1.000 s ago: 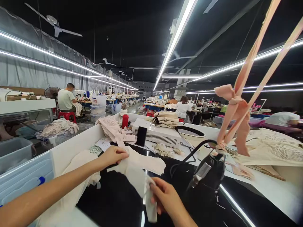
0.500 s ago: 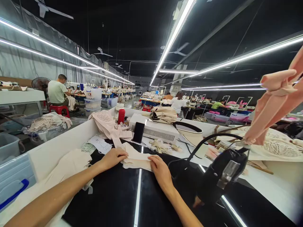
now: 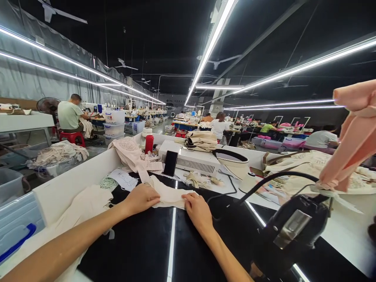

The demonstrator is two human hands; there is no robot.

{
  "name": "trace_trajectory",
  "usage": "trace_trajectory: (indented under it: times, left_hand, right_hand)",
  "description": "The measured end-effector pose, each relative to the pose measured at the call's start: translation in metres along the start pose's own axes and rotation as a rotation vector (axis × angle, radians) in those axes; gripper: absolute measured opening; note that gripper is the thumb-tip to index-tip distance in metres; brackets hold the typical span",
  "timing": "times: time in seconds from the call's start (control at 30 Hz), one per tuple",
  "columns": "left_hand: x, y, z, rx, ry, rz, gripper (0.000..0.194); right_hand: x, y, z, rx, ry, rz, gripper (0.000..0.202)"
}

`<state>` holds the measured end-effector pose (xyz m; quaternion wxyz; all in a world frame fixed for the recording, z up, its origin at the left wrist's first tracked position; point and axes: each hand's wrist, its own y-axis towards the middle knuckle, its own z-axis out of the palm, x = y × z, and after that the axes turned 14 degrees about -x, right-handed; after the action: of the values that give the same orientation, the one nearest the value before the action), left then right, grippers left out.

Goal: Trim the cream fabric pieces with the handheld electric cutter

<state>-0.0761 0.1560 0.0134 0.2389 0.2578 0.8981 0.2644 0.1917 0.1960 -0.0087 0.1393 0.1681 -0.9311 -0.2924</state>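
Observation:
A cream fabric piece (image 3: 171, 194) lies over the far part of the glossy black work surface (image 3: 147, 246). My left hand (image 3: 141, 200) has its fingers closed on the left end of this cloth. At the right end, the thumb and fingers of my right hand (image 3: 198, 209) pinch its edge. Just beyond the fabric, a pale pink lace bra (image 3: 127, 150) trails a strap down toward it. A dark phone (image 3: 170, 163) leans upright behind the cloth. Left of my left hand is a white paper with handwriting (image 3: 123, 179).
A black machine part (image 3: 296, 223) with a cable and tied pink cloth (image 3: 349, 141) stands close on the right. Cream cloth pieces (image 3: 85, 203) are heaped at left beside a clear bin (image 3: 20, 215). A white vented box (image 3: 190, 156) and red bottle (image 3: 149, 144) stand behind.
The near edge of the fabric, earlier folded in layers, now looks flatter. My left hand has shifted slightly nearer and lies more over the cloth. The black machine part appears farther right.

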Motion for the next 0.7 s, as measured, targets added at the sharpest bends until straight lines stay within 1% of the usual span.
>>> trace_trajectory:
  times: [0.1, 0.17, 0.23, 0.3, 0.4, 0.5, 0.6, 0.7]
  left_hand:
    - [-0.012, 0.006, -0.001, -0.038, 0.056, 0.013, 0.028]
    - [-0.019, 0.012, 0.003, -0.05, 0.079, 0.022, 0.032]
    - [-0.024, 0.017, 0.012, -0.043, 0.098, 0.024, 0.035]
    - [-0.024, 0.02, 0.025, -0.013, 0.119, 0.009, 0.039]
    - [-0.017, 0.019, 0.046, 0.051, 0.154, -0.053, 0.046]
    - [-0.005, 0.011, 0.06, 0.108, 0.179, -0.136, 0.05]
    - [0.004, 0.006, 0.067, 0.141, 0.183, -0.194, 0.052]
    - [0.005, 0.006, 0.067, 0.148, 0.173, -0.226, 0.053]
  right_hand:
    - [0.004, -0.002, -0.003, -0.017, -0.047, 0.002, 0.027]
    - [0.009, -0.003, -0.005, -0.046, -0.065, -0.001, 0.028]
    - [0.014, -0.004, -0.006, -0.078, -0.072, -0.009, 0.031]
    - [0.019, -0.005, -0.006, -0.088, -0.07, -0.025, 0.033]
    - [0.023, -0.007, -0.003, -0.05, -0.06, -0.055, 0.031]
    - [0.022, -0.008, 0.001, -0.005, -0.05, -0.058, 0.032]
    - [0.02, -0.008, 0.002, 0.014, -0.03, -0.047, 0.033]
    - [0.02, -0.006, 0.001, 0.01, 0.013, -0.046, 0.033]
